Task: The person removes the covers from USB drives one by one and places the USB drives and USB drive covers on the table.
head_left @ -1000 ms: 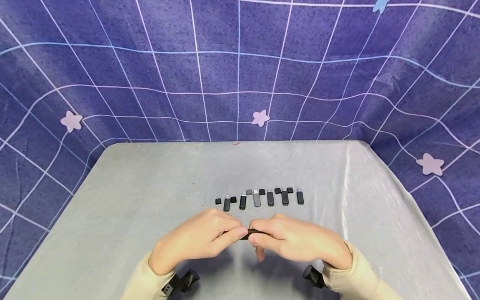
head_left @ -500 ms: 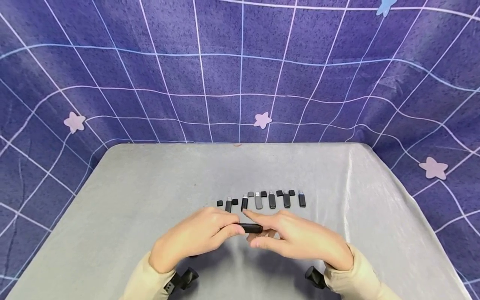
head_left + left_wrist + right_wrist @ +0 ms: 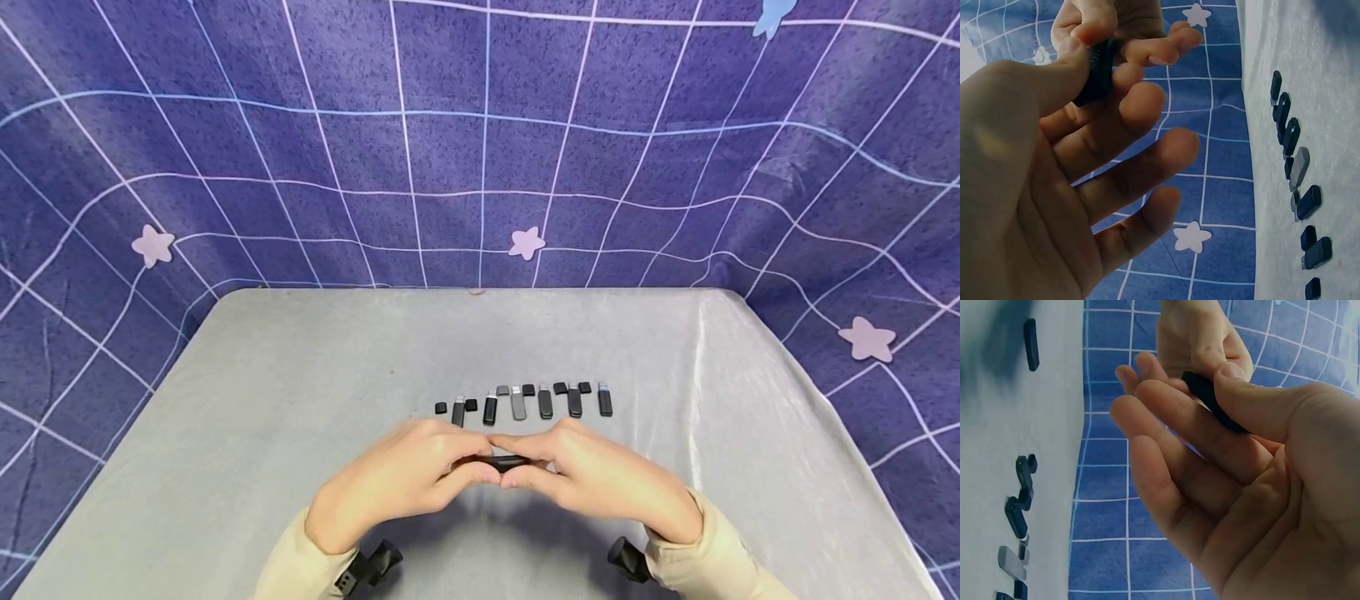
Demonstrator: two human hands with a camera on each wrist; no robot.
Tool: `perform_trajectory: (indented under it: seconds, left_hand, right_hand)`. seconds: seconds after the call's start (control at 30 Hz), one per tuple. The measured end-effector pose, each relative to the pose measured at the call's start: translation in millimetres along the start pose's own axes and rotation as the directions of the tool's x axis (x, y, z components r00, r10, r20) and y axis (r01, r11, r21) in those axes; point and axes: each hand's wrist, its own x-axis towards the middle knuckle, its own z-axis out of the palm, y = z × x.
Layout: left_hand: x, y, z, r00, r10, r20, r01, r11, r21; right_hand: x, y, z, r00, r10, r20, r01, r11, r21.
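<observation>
Between my two hands is a black USB stick [image 3: 510,461], held above the table and mostly covered by fingers in the head view. My left hand [image 3: 405,473] pinches one end with thumb and index finger, as the left wrist view shows on the dark stick [image 3: 1094,78]. The right hand [image 3: 596,473] pinches the other end, and in the right wrist view its thumb lies on the stick [image 3: 1213,403]. Thumb tips and index tips of both hands nearly meet. The other fingers are loosely bent. Whether a cap sits on the stick cannot be seen.
Beyond the hands, a row of uncapped USB sticks lies on the grey cloth [image 3: 322,358], among them a grey one [image 3: 518,404] and a black one [image 3: 605,401]. Small loose caps [image 3: 441,408] lie between them. Another black stick [image 3: 1032,345] lies apart on the cloth.
Half a second ago the right index finger was lifted off and more of the stick showed. Now the right thumb and index finger close around its end. The row is unchanged.
</observation>
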Motion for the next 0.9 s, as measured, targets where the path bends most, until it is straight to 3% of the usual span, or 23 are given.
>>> perform_trajectory:
  seconds: [0.17, 0.3, 0.4, 0.53, 0.7, 0.9]
  left_hand:
    - [0.2, 0.8, -1.8, 0.999, 0.035, -0.010, -0.035, 0.999, -0.005]
    - [2.3, 2.2, 2.9, 0.996, 0.082, -0.036, -0.079, 0.994, 0.069]
    - [3.9, 3.4, 8.5, 0.993, 0.104, -0.050, -0.098, 0.989, 0.112]
    - [4.6, 5.5, 13.5, 0.992, 0.113, -0.057, -0.106, 0.988, 0.113]
    - [5.5, 8.7, 16.5, 0.991, 0.123, -0.051, -0.115, 0.984, 0.136]
    - [5.8, 11.5, 19.2, 0.996, 0.083, -0.021, -0.081, 0.993, 0.089]
  right_hand:
    - [0.1, 0, -1, 1.000, -0.017, -0.006, 0.017, 1.000, 0.025]
    - [0.6, -1, 3, 1.000, -0.024, 0.011, 0.024, 0.999, -0.026]
    - [0.7, -2, 6, 0.998, 0.020, 0.055, -0.017, 0.998, -0.052]
    - [0.4, -4, 11, 0.990, 0.096, 0.102, -0.090, 0.994, -0.056]
    - [0.1, -5, 14, 0.985, 0.118, 0.124, -0.113, 0.993, -0.045]
    - [1.2, -6, 13, 0.978, 0.147, 0.148, -0.153, 0.988, 0.027]
